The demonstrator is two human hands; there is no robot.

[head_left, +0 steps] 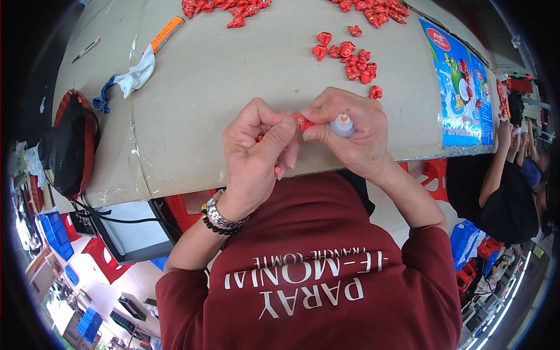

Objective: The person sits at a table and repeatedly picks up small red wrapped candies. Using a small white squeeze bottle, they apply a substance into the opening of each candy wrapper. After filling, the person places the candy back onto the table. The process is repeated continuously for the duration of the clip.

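- Red piece (303,122) is being pinched between both hands just above the near edge of the bench (233,76), the left hand (256,146) closing thumb and fingers around its left end.
- Right hand (350,128) is steadying the other end while its grip is also wrapping a small bottle (342,125) with an orange tip, fingers fully closed.
- Bottle tip is sitting just beside the fingertips: a squeeze too hard is likely spilling its contents onto skin.
- Piece is hanging over the edge; a loosened pinch is likely dropping it to the lap.
- Loose red pieces (350,58) are lying well apart, farther up the bench.
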